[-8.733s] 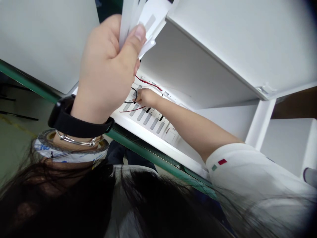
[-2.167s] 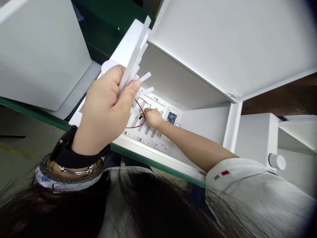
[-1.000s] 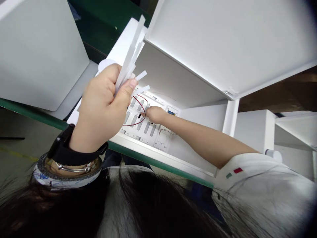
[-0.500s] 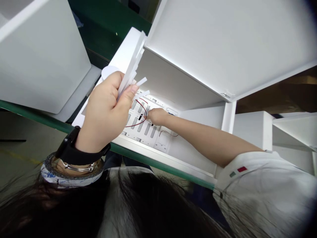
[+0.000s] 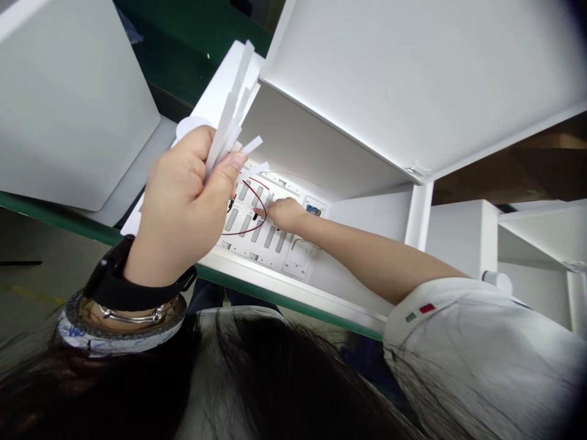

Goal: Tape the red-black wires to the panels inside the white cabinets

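My left hand (image 5: 186, 205) is closed round a bundle of thin white strips (image 5: 229, 116), which fan out upward and to the right. Inside the open white box, my right hand (image 5: 283, 214) reaches down to a slotted white panel (image 5: 245, 229), its fingertips at the panel's surface beside a small black part (image 5: 255, 216). Whether those fingers hold anything is too small to tell. A dark red wire (image 5: 265, 211) loops over the panel, left of my right hand. Near its wrist lies a small blue circuit board (image 5: 313, 208).
The box's large white lid or door (image 5: 413, 73) stands open at the upper right. A grey-white panel (image 5: 77, 104) is at the left, on a green work surface (image 5: 183, 43). More white box compartments (image 5: 458, 235) stand at the right.
The view has shifted slightly, moving the scene left. My right wrist has moved so that more of the blue circuit board shows. My left hand still grips the strips.
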`<action>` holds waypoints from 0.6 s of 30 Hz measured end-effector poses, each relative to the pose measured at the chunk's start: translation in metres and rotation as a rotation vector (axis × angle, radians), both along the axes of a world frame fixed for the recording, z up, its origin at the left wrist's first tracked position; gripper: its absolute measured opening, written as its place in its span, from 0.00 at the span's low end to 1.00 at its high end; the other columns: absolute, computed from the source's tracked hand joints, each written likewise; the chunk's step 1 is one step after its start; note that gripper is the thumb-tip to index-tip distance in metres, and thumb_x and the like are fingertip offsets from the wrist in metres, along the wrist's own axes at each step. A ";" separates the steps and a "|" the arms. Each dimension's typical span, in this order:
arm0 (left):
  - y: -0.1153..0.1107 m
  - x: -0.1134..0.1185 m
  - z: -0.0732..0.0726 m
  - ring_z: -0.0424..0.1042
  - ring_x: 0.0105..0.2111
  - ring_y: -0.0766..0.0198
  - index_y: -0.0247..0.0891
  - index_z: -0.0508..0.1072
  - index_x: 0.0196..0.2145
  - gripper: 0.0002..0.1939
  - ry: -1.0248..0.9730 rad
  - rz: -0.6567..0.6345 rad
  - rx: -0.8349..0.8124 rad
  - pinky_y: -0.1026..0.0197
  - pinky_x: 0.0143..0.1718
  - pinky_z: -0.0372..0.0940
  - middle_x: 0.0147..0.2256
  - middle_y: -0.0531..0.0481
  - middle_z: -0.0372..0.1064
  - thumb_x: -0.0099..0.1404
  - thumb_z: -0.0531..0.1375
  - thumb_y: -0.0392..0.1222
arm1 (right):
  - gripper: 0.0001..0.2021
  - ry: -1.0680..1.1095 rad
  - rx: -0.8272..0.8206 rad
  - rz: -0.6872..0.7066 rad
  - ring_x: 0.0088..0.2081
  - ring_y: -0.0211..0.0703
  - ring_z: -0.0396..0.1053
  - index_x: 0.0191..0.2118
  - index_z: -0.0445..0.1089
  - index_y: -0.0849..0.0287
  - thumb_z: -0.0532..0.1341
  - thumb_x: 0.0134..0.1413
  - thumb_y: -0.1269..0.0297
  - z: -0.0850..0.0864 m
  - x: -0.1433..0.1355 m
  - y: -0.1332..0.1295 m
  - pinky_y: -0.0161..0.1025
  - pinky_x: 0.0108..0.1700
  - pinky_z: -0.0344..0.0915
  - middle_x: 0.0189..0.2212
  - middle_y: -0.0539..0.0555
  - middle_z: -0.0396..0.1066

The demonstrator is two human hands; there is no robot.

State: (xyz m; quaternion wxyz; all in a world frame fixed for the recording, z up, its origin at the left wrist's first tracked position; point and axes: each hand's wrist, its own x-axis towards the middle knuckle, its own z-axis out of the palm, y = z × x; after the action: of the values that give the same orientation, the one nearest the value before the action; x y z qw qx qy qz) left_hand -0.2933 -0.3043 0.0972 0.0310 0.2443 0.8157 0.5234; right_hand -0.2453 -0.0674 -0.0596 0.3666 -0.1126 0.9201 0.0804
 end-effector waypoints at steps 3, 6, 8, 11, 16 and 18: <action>0.001 0.001 -0.001 0.63 0.20 0.68 0.41 0.66 0.31 0.10 0.003 0.008 0.017 0.62 0.19 0.59 0.22 0.55 0.61 0.69 0.54 0.46 | 0.29 -0.001 0.031 0.010 0.44 0.54 0.71 0.68 0.50 0.49 0.50 0.62 0.70 0.001 0.013 0.007 0.43 0.41 0.62 0.45 0.62 0.72; 0.001 0.002 0.000 0.65 0.23 0.66 0.43 0.67 0.32 0.08 0.017 0.002 0.037 0.60 0.22 0.60 0.25 0.54 0.64 0.69 0.55 0.45 | 0.30 -0.024 0.015 -0.069 0.44 0.53 0.72 0.66 0.56 0.48 0.53 0.58 0.73 0.004 0.017 0.012 0.42 0.41 0.63 0.44 0.61 0.74; 0.001 0.002 0.001 0.65 0.24 0.65 0.44 0.67 0.31 0.08 0.028 -0.002 0.027 0.58 0.24 0.60 0.25 0.54 0.65 0.69 0.56 0.46 | 0.28 -0.057 0.022 -0.153 0.44 0.52 0.73 0.61 0.65 0.49 0.57 0.54 0.74 0.012 0.012 0.014 0.41 0.40 0.64 0.46 0.60 0.74; 0.001 0.001 0.002 0.64 0.24 0.63 0.45 0.66 0.29 0.10 0.049 -0.011 -0.006 0.56 0.26 0.59 0.24 0.53 0.64 0.68 0.56 0.46 | 0.18 -0.037 -0.051 -0.318 0.42 0.50 0.73 0.46 0.77 0.52 0.62 0.49 0.72 0.047 -0.003 0.014 0.39 0.40 0.65 0.42 0.57 0.77; 0.002 0.000 0.002 0.64 0.23 0.61 0.44 0.64 0.27 0.11 0.113 -0.001 -0.061 0.56 0.25 0.56 0.23 0.53 0.63 0.68 0.56 0.45 | 0.12 0.347 -0.870 -0.696 0.33 0.41 0.73 0.40 0.78 0.59 0.68 0.51 0.59 0.147 -0.012 -0.005 0.38 0.39 0.69 0.31 0.53 0.76; 0.001 0.000 0.001 0.65 0.23 0.61 0.44 0.65 0.29 0.10 0.123 -0.008 -0.054 0.56 0.24 0.56 0.23 0.53 0.64 0.68 0.56 0.46 | 0.15 0.438 -1.204 -0.763 0.32 0.38 0.73 0.41 0.76 0.61 0.70 0.48 0.57 0.176 -0.009 -0.022 0.37 0.38 0.71 0.31 0.51 0.75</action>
State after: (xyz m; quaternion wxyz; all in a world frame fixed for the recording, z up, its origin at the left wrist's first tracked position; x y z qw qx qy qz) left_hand -0.2933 -0.3030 0.0985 -0.0106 0.2781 0.8290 0.4851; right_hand -0.2539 -0.0890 0.1162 0.0522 0.0519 0.8321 -0.5497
